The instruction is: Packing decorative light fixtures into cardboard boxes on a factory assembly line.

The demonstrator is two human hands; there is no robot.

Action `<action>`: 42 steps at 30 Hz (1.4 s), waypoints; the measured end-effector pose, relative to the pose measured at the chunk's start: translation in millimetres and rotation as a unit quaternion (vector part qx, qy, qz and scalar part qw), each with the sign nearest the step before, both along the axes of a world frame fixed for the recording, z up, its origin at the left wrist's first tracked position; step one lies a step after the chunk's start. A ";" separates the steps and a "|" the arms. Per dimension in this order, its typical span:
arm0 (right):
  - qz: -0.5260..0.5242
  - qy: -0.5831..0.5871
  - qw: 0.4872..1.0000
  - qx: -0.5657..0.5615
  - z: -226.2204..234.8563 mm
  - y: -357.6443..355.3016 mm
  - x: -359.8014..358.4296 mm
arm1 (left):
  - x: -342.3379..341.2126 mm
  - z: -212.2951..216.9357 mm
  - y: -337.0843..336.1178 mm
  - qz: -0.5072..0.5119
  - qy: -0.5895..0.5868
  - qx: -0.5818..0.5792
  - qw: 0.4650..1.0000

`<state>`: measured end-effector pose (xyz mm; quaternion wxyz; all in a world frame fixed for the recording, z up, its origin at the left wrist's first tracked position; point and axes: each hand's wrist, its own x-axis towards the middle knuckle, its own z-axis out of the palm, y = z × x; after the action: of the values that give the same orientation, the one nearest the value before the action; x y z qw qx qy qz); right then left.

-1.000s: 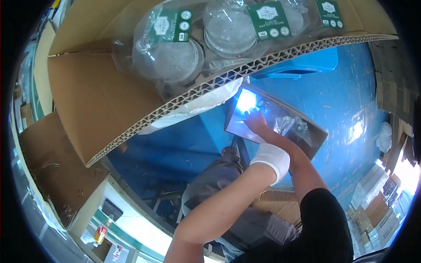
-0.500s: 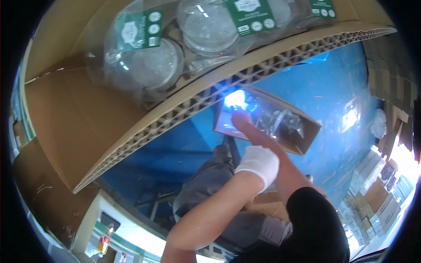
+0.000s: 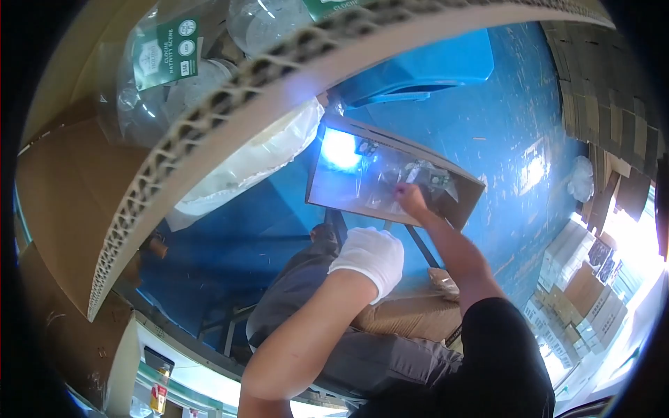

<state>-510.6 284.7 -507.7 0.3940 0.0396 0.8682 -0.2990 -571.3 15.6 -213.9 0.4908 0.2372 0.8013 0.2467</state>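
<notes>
- Lying toward the right end of a small open carton (image 3: 456, 209): clear plastic packets (image 3: 439, 180), crumpled and shiny, hard to tell apart
- Reaching over the carton's near edge and down to the packets: right hand (image 3: 410, 195), bare, fingers drawn in narrow; cannot tell whether closed on film or merely resting against it
- Judged as the step in hand: handling packets inside the carton, with the right hand alone at work there
- Calling next, as a judgement, for a sure pinch on slippery film and a wrist kept clear of the near edge
- Washing over the carton's left end: a bluish-white glare, with a small dark item (image 3: 367, 148) just beside it, too blurred to name
- Held short of the carton, nearer the body: left hand (image 3: 369, 256), covered by a white glove, with fingers mostly hidden; cannot tell whether spread, curled or holding anything
- Below the hands: grey trousers (image 3: 296, 289) and a brown carton (image 3: 404, 317) under the right forearm
- Beyond, at upper left: a large corrugated carton (image 3: 77, 202) containing clear domes with green labels (image 3: 167, 52)
- Farther off: a blue plastic piece (image 3: 432, 66), blue floor (image 3: 516, 104), and stacked boxes (image 3: 592, 299) at far right
</notes>
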 end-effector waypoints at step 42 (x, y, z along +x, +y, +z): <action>0.292 -0.106 0.950 0.015 59.7 4.2 -45.7 | 46.2 79.8 -36.6 0.277 0.240 0.071 0.927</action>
<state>-556.3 288.9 -448.0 0.5535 -0.1786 0.7992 -0.1516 -525.1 -21.0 -134.1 0.1772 0.0923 0.9093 0.3650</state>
